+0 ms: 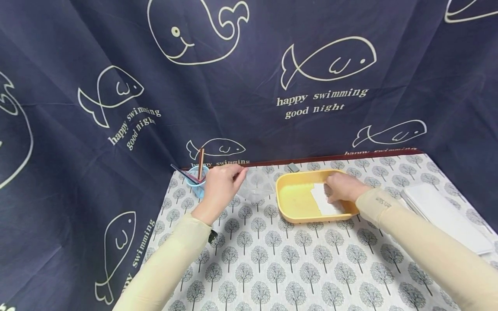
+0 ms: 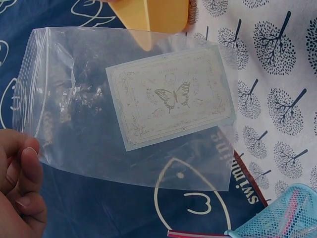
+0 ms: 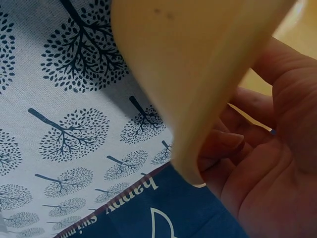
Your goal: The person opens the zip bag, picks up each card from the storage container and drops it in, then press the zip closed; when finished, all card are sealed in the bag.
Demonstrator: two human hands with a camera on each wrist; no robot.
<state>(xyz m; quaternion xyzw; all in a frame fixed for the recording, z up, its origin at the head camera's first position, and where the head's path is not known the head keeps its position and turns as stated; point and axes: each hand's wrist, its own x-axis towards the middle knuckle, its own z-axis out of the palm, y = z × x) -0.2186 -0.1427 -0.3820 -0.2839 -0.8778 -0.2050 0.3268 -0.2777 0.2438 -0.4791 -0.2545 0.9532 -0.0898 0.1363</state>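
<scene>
My left hand (image 1: 223, 183) pinches the top corner of a clear zip bag (image 2: 79, 124), which hangs above the back of the table. Inside the bag lies a pale card (image 2: 171, 96) printed with a gold butterfly and an ornate border. My right hand (image 1: 342, 186) reaches down into a yellow tray (image 1: 293, 203), over white cards (image 1: 320, 199) that lie spread in its right half. In the right wrist view its fingers (image 3: 223, 144) are bent behind the tray's rim, and I cannot tell whether they grip a card.
A blue mesh pen cup (image 1: 197, 190) with several pencils or pens stands at the back left, close to the left hand. Behind the tray lies a small grey block (image 1: 293, 167). A flat white box (image 1: 447, 218) lies at the right. A dark printed curtain (image 1: 249, 108) hangs behind the table.
</scene>
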